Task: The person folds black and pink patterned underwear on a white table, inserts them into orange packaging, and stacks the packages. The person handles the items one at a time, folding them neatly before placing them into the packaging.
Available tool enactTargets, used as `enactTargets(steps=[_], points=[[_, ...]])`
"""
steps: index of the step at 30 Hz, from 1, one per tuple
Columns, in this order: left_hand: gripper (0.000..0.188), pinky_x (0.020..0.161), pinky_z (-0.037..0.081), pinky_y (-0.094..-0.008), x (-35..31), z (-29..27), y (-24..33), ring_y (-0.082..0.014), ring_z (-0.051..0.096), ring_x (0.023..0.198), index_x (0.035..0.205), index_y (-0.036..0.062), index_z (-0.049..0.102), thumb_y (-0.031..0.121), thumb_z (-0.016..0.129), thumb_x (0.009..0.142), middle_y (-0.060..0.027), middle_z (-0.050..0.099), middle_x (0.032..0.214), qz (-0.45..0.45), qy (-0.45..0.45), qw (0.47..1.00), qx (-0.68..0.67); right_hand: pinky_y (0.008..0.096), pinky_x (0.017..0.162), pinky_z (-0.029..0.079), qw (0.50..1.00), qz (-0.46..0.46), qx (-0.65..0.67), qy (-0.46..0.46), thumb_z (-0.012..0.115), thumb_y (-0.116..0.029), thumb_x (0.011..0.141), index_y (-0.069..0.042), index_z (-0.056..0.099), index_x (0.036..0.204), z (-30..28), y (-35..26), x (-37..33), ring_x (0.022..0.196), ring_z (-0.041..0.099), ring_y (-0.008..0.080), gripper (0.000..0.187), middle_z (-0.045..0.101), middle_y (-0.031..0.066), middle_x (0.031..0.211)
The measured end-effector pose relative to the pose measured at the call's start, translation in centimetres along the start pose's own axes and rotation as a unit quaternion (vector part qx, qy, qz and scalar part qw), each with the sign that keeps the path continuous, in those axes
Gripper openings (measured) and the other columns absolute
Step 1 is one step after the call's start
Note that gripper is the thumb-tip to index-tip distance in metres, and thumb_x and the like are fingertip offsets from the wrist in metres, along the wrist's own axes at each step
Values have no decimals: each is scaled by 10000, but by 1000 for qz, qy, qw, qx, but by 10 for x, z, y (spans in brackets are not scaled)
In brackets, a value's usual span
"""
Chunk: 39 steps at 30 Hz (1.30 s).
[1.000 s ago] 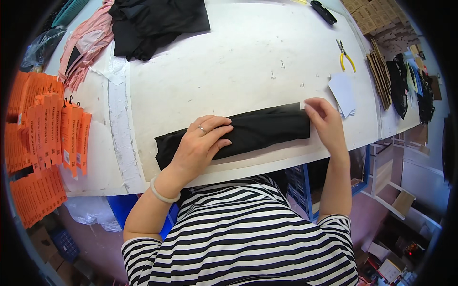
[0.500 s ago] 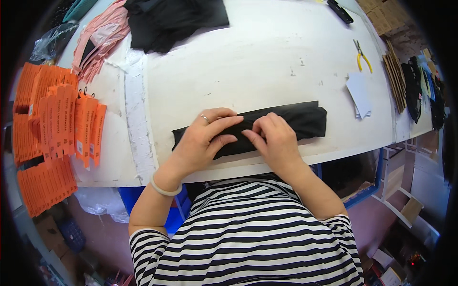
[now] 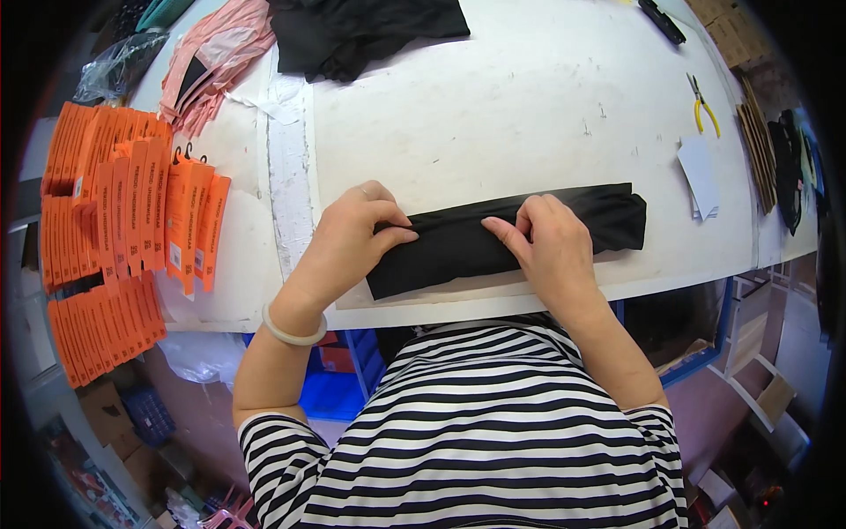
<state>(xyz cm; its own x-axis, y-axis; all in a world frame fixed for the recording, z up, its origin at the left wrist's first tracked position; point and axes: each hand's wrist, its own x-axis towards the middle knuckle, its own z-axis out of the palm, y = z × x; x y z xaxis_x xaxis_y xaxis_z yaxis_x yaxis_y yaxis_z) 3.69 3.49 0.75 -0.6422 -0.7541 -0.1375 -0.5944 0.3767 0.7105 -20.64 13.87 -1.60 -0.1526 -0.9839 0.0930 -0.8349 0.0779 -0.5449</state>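
A long folded strip of black fabric (image 3: 454,257), probably a garment, lies across the near part of the white table. At its far left corner my left hand (image 3: 357,229) pinches the cloth between thumb and fingers. My right hand (image 3: 557,242) rests over the right half of the strip, its fingers curled at the far edge and its thumb stretched toward the left. Part of the cloth is hidden beneath that hand. The right end of the strip shows several uneven layers.
Stacked orange hang-tag boxes (image 3: 132,212) stand at the left. Beyond them lie pink cloth pieces (image 3: 220,62) and a heap of black fabric (image 3: 366,35). Yellow-handled pliers (image 3: 701,110), white cards (image 3: 698,176) and a black tool (image 3: 661,22) are at the right.
My left hand has shifted to the left end of the fabric, and the gap between my hands has widened. The near left part of the strip now lies flatter. The whole view has shifted slightly.
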Motion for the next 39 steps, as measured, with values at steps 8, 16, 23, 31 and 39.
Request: enactTargets(steps=[8,16,23,31,39], points=[[196,702,513,-348,4,-1,6,-278,638,773,855,-16,632,60,802,794,-122,639,873,11,-4,997,77,394,608,482,993,17,-112,44,815,-451,792,-70,561,739,13,-9,0,675,585,260,461,559,72,715],[244,759,476,-359,19,-20,3,-273,595,811,989,-12,638,232,638,987,-129,606,870,26,-230,973,14,380,594,466,980,-9,-179,81,838,-457,719,-88,574,753,22,-12,0,684,584,247,455,550,59,741],[350,736,429,-267,19,-13,12,-83,472,813,1083,28,629,352,496,1094,33,501,862,-87,-319,905,-268,377,587,461,981,-10,-171,89,849,-448,692,-93,567,751,24,-12,0,681,579,243,457,544,56,742],[313,726,441,-220,36,21,58,-53,513,815,1091,82,625,370,502,1076,30,573,911,-228,-258,815,-467,419,634,486,990,-66,-112,54,830,-262,749,-75,556,873,19,6,-1,714,602,280,355,562,76,775],[292,832,593,-349,60,48,85,-201,691,873,1073,-27,613,212,451,1032,-99,648,941,-300,-192,797,-488,375,750,531,939,57,310,-136,855,-339,795,-18,532,1305,-28,42,-2,913,650,277,684,654,139,1064]])
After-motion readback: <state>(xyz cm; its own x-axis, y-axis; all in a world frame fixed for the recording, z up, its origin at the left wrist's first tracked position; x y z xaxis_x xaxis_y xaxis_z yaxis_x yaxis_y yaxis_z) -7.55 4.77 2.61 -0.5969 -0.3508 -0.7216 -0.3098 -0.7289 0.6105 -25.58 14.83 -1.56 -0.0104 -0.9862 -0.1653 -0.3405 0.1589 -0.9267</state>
